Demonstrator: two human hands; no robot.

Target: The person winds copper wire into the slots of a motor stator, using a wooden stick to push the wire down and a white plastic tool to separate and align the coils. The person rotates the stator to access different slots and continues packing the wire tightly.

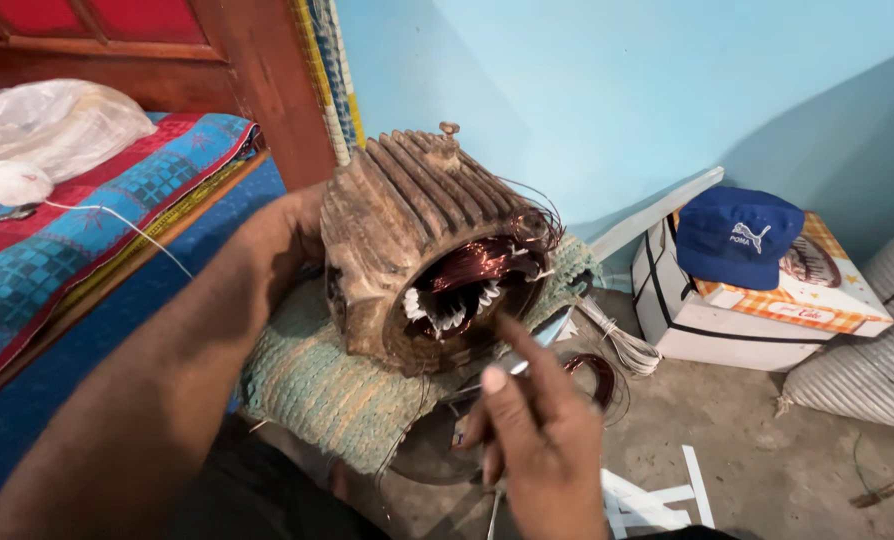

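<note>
A ribbed, rusty motor stator (407, 230) lies on its side on a greenish woven mat (317, 385), its open end towards me with copper windings (477, 265) and white insulation slips inside. My left hand (292, 235) reaches behind the housing and steadies it. In front of the opening, my right hand (537, 435) pinches a thin metal tool (497, 375) whose tip points towards the windings. A loose coil of copper wire (597, 375) lies just beyond the right hand.
A bed with a patterned blanket (77, 220) and a plastic bag (52, 125) is at left. At right, a white box (727, 320) with a blue cap (737, 235) on it stands beside a woven sack (877, 350). White scraps (657, 495) litter the concrete floor.
</note>
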